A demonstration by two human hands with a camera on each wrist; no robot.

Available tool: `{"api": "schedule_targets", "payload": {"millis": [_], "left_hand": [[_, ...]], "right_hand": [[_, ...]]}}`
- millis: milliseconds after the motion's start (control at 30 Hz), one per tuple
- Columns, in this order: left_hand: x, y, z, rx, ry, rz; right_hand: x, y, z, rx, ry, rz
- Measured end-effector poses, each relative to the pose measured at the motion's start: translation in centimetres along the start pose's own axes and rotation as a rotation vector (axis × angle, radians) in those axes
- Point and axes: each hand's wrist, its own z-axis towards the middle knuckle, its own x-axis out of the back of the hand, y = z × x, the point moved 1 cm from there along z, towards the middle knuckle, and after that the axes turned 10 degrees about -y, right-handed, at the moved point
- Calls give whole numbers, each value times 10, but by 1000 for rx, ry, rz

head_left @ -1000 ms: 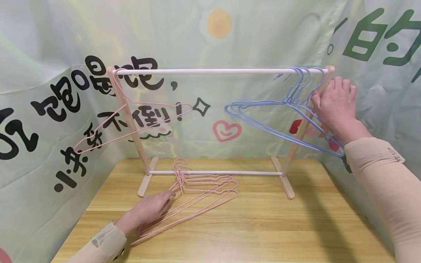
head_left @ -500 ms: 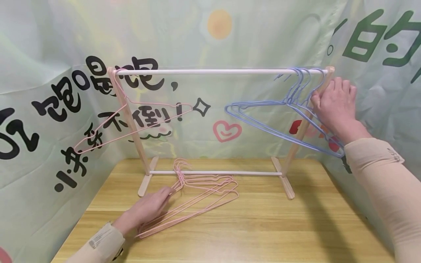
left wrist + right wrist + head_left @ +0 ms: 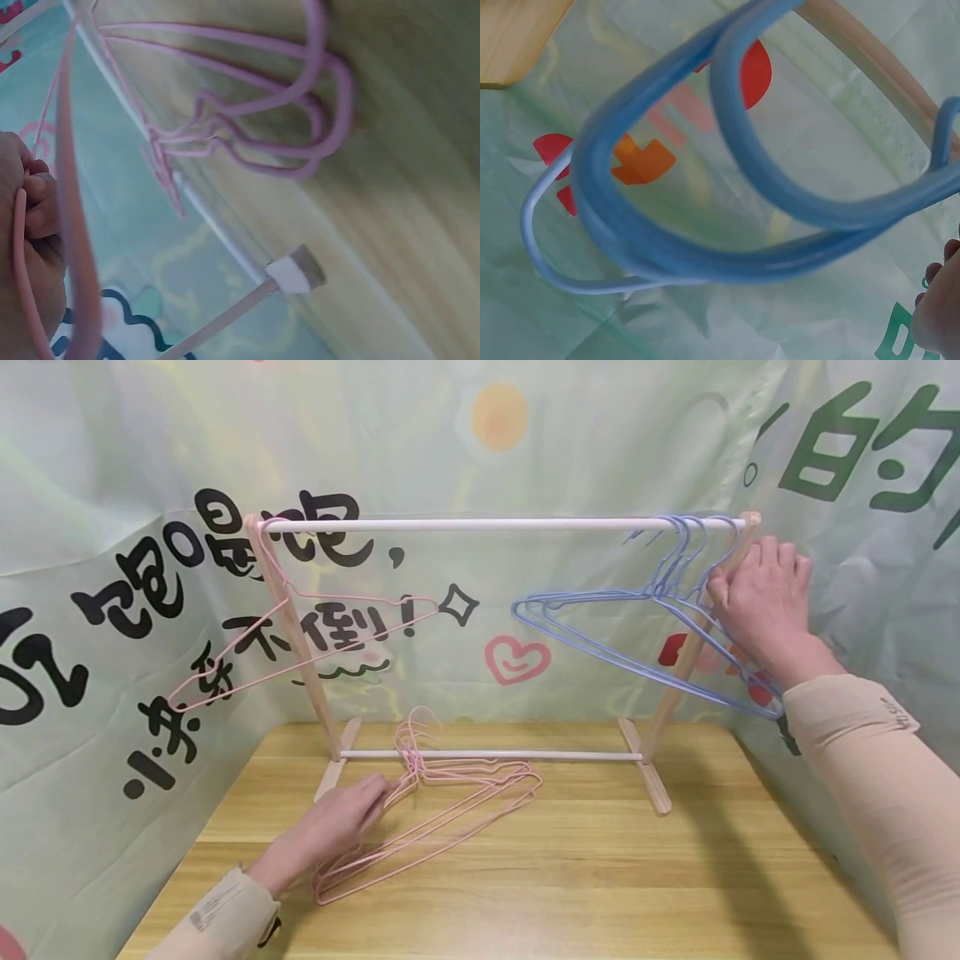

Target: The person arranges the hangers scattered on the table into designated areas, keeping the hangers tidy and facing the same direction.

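A small wooden clothes rack with a white top rail stands on the table. My left hand grips a pink wire hanger by its sloping arm, low at the left of a bunch of pink hangers. Their hooks overlap the rack's lower rail. Up at the right, my right hand holds the rack's right post near its top, just beside several blue hangers on the rail. Its fingertips are hidden in the head view. A single pink hanger hangs at the left end.
The wooden table lies below, with the rack's right foot on it. A printed cloth with black writing surrounds the back and sides. The blue hangers' ends stick out close under the right forearm.
My left hand has shifted slightly up and left, lifting a pink hanger so its hook rises above the others. The pink hangers' near ends have moved. The right hand stays put.
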Motion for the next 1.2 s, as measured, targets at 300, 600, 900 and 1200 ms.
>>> {"api": "schedule_targets", "payload": {"millis": [300,600,900,1200], "left_hand": [[22,4,3,-50,74,34],[52,0,11,-92,214,120],[105,-3,22,-150,345,177],[162,-5,35,-142,417,256]], "right_hand": [[1,-2,1,3,-2,-10],[2,-2,2,-4,-3,-4],[2,-1,0,-8,-7,2],[-1,0,1,0,3,4]]}}
